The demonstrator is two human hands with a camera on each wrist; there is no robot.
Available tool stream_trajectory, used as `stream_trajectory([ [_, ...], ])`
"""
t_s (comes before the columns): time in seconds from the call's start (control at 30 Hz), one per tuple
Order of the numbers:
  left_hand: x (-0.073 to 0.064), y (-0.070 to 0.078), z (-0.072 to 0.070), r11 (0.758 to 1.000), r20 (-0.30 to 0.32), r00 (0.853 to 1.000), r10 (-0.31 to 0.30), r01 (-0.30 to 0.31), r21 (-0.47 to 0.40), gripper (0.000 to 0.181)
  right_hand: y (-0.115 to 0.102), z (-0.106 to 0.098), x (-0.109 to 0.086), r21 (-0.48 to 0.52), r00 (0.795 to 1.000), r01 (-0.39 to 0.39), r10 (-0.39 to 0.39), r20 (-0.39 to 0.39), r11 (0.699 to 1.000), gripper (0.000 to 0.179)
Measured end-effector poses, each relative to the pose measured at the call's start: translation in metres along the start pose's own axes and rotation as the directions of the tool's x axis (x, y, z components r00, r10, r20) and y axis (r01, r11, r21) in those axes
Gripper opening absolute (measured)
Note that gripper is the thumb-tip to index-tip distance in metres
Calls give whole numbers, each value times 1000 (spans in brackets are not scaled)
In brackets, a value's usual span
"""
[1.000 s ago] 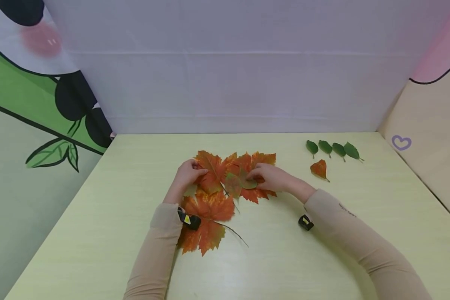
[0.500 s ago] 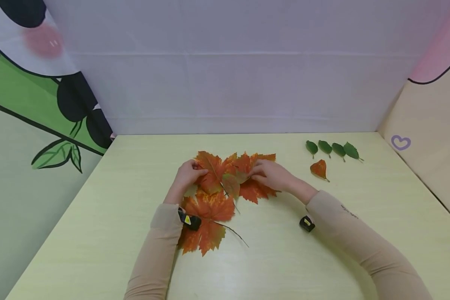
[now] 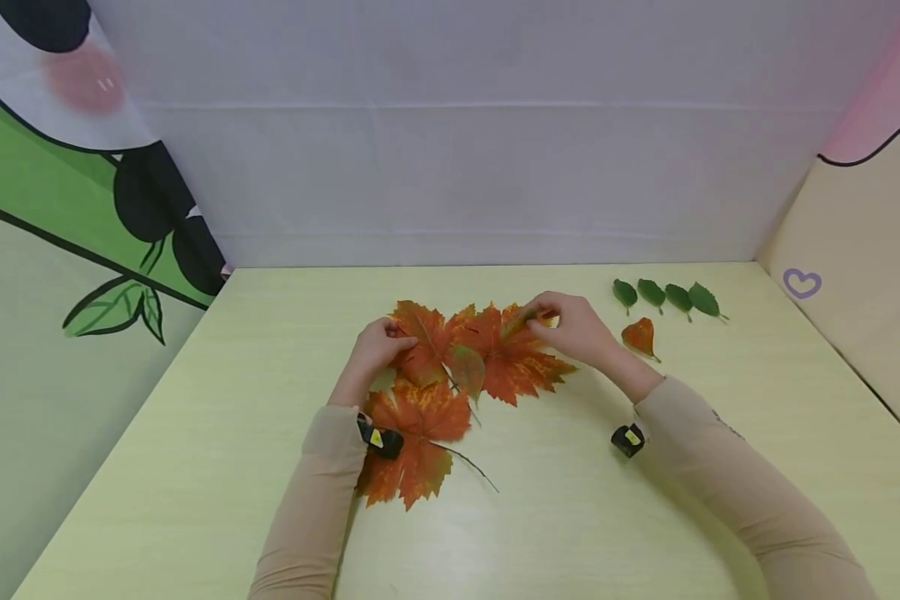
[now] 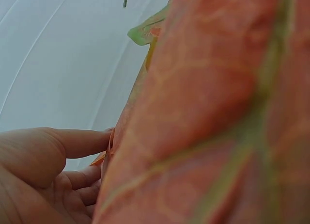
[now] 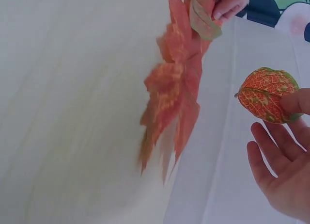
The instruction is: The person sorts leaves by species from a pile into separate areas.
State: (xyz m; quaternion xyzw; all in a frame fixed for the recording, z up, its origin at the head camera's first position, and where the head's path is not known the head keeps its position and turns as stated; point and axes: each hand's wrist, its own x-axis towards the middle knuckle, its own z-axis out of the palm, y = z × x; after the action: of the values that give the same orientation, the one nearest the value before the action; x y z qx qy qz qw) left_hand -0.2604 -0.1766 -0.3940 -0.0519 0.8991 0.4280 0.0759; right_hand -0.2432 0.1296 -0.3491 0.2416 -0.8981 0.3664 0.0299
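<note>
Between the thumb and fingers of my left hand (image 3: 371, 354) is the edge of the upper left orange maple leaf (image 3: 429, 342); the left wrist view has this leaf (image 4: 208, 112) large and close. My right hand (image 3: 573, 329) pinches a small rounded orange leaf with a green rim (image 5: 268, 95), held up over the right maple leaf (image 3: 517, 362). Another small rounded leaf (image 3: 467, 369) lies where the two upper maple leaves meet. Below them, a third maple leaf (image 3: 420, 425) points its stem to the right, partly covered by my left wrist's camera (image 3: 381, 440).
Several small green leaves (image 3: 651, 292) form a row at the back right of the table (image 3: 555, 517). One small orange leaf (image 3: 639, 337) lies just in front of them. A pale cloth wall (image 3: 480, 183) rises along the table's back edge.
My right hand has moved up and to the right with the small leaf, away from the centre of the right maple leaf. My left hand has stayed in place.
</note>
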Motion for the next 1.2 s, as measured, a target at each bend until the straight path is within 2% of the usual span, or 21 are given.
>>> stream_trajectory([
  [0.4,1,0,1,1000,0,1000,4,-4,3,33,16,-40,-15,17,990,-133,134,-37,991,13],
  [0.6,0,1,0,1000,4,1000,-1,1,10,34,24,-61,-25,8,981,-190,190,-47,982,19],
  [0.9,-1,1,-1,1000,0,1000,-1,1,8,36,33,-89,-37,-44,966,-248,244,-82,968,38],
  [1.2,-3,3,-1,1000,1,1000,-4,4,7,34,49,-107,-44,-114,953,-286,270,-136,951,35],
])
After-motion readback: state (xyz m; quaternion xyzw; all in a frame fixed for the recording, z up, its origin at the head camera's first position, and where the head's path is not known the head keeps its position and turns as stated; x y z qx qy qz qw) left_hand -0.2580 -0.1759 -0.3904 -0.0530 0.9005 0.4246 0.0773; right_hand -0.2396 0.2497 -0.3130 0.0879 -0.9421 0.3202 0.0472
